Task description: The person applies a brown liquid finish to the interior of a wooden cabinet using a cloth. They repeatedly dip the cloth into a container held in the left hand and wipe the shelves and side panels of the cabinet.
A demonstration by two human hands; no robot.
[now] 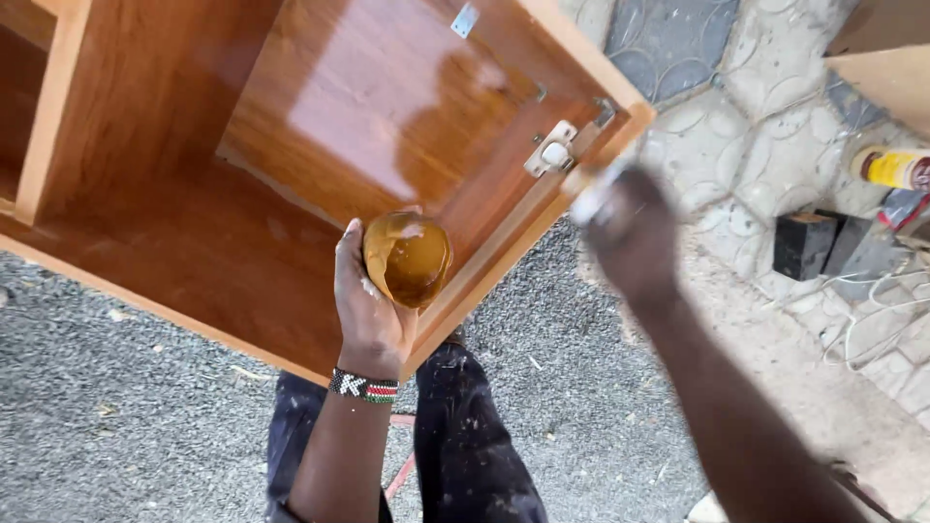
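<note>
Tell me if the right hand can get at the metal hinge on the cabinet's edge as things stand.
Probably yes. The right hand, blurred, is already at the cabinet edge just beside the metal hinge, with nothing between them. The left hand holds an amber bottle lower down, clear of it.

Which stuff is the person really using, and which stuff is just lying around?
In use:
- glossy orange-brown wooden cabinet
- amber-stained rounded pad gripped in the left hand
- white metal hinge near the blurred right hand

Lying about:
- yellow bottle
- black blocks
- white cord on the paving
</note>
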